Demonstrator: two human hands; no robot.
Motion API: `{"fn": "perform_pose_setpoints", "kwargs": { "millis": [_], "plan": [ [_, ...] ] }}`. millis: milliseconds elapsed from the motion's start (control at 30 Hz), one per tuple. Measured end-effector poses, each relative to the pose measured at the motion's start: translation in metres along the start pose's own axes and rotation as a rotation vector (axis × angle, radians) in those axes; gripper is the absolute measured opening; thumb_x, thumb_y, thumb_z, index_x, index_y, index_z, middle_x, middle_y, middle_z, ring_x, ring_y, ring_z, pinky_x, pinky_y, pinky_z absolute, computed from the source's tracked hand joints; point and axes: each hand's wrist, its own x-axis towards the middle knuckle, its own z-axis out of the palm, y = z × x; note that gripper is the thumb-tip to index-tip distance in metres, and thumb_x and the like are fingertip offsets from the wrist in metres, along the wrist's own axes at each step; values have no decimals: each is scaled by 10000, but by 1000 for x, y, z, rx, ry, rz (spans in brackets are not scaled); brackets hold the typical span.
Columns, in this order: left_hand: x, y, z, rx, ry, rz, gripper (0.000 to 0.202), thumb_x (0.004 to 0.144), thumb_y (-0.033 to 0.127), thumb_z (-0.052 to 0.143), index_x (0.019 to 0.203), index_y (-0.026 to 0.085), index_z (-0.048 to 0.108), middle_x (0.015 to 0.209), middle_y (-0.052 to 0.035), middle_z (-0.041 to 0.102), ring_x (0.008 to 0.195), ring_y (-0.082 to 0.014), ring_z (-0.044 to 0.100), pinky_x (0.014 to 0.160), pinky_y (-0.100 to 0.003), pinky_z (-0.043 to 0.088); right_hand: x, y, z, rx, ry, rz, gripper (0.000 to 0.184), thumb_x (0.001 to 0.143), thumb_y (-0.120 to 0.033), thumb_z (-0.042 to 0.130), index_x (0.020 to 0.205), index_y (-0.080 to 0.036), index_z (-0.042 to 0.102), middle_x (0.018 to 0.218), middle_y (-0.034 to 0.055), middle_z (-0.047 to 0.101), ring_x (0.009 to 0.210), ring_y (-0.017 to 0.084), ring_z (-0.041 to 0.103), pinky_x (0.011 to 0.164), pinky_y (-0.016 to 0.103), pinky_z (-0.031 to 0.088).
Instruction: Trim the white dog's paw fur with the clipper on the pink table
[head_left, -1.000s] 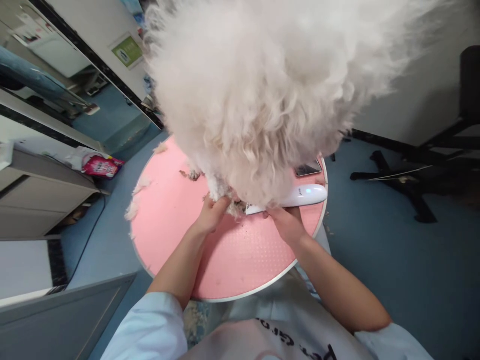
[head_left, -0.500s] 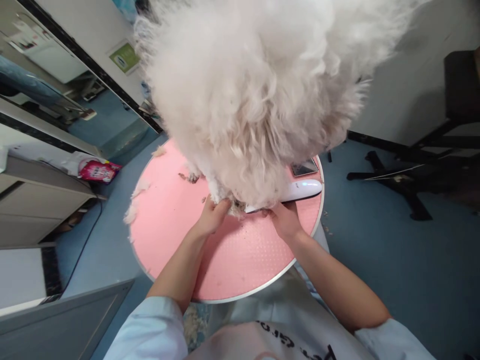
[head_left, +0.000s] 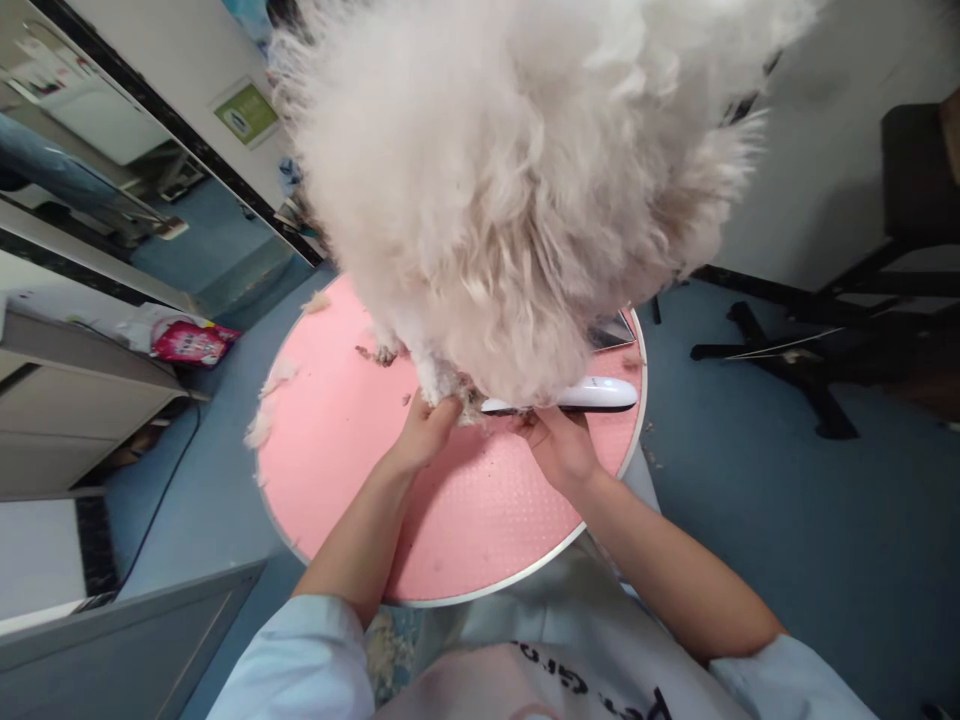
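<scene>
Holding the short-clipped white lower leg [head_left: 429, 372] of a fluffy, cream-white, curly-coated dog [head_left: 495, 190], the left hand [head_left: 426, 430] was closed around it near the middle of a round, pink, textured desk [head_left: 465, 520] with a white rim. The right hand [head_left: 559, 435], separate from the left, gripped a slim, glossy white clipper with a black underside [head_left: 596, 390]; this lay toward 3 o'clock of the left hand, its tip at the fur of that leg. The dog stood at 12 o'clock, bulging over the desk. A flat, dark, rectangular object [head_left: 615, 332] lay at 2 o'clock on the desk, and pale tufts of cut fur [head_left: 259, 430] lined its rim from 9 to 11. Off the desk at 10 o'clock, a shiny magenta-and-white plastic bag [head_left: 193, 342] sat beside a grey-beige cabinet [head_left: 75, 400]; the bag's contents could not be seen.
</scene>
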Motion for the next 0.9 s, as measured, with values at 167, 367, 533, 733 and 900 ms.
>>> {"fn": "perform_pose_setpoints", "kwargs": {
  "millis": [167, 367, 533, 733, 900],
  "plan": [
    [1, -2, 1, 30, 10, 13, 153, 689, 303, 620, 705, 168, 551, 645, 3, 510, 617, -120, 461, 590, -243, 395, 0, 5, -3, -79, 93, -99, 336, 602, -363, 830, 787, -224, 587, 693, -39, 641, 592, 118, 569, 513, 242, 481],
    [1, -8, 0, -20, 3, -5, 210, 711, 342, 653, 801, 165, 584, 692, -13, 573, 674, -145, 542, 608, -246, 445, 0, 2, 2, 52, 9, 39, 403, 555, -412, 847, 789, -225, 577, 709, -34, 644, 595, 122, 576, 559, 275, 511],
    [1, -8, 1, -39, -25, 4, 210, 722, 348, 653, 791, 161, 585, 679, -12, 561, 655, -140, 530, 610, -252, 444, 0, -1, 5, 31, 103, -26, 359, 540, -351, 844, 744, -215, 581, 642, -51, 619, 563, 107, 555, 485, 231, 463],
    [1, -7, -1, -101, -51, 45, 171, 721, 312, 633, 742, 161, 555, 641, 12, 518, 581, -102, 468, 559, -227, 401, 2, -6, 4, 160, -21, 121, 372, 535, -385, 839, 717, -205, 569, 581, -59, 587, 496, 82, 514, 497, 236, 478],
    [0, -4, 2, -86, -82, 49, 129, 712, 257, 579, 748, 140, 618, 637, -6, 566, 570, -115, 513, 532, -229, 412, 7, -7, 1, 37, 43, -29, 278, 538, -233, 762, 726, -208, 559, 575, -65, 567, 492, 93, 505, 426, 216, 390]
  ]
}}
